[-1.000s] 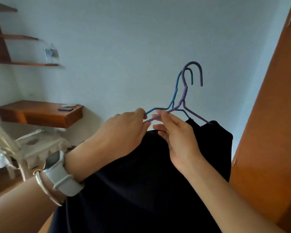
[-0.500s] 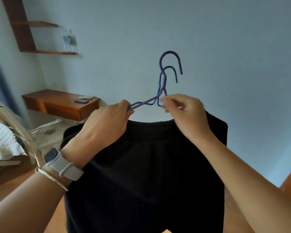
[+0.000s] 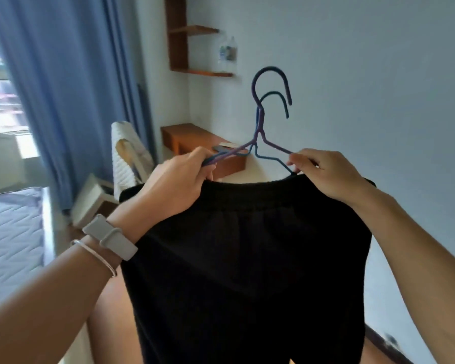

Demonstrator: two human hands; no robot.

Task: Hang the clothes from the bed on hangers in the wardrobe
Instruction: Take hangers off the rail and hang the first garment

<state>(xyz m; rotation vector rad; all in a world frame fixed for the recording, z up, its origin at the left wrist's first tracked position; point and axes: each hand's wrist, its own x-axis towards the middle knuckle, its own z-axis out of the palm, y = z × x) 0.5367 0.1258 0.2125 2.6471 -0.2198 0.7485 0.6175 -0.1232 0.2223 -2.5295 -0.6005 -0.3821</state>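
Observation:
A black garment (image 3: 250,258) with an elastic waistband hangs in front of me, held up at chest height. Above it stand two thin wire hangers, a purple hanger (image 3: 258,122) and a blue hanger (image 3: 269,156), hooks up and overlapping. My left hand (image 3: 176,185) grips the left arms of both hangers together with the garment's left top edge. My right hand (image 3: 326,174) pinches the right arms of the hangers at the waistband's right side. The lower parts of the hangers are hidden behind the cloth.
The bed (image 3: 8,240) with a quilted cover lies at the left under blue curtains (image 3: 71,88). A wooden wall desk (image 3: 195,145) and shelves (image 3: 195,51) with a bottle hang on the far wall. A white chair (image 3: 124,158) stands by the desk.
My view has swung left, away from the wooden door toward the curtains and bed. My right hand slid from the hangers' neck out to their right arms, spreading the waistband.

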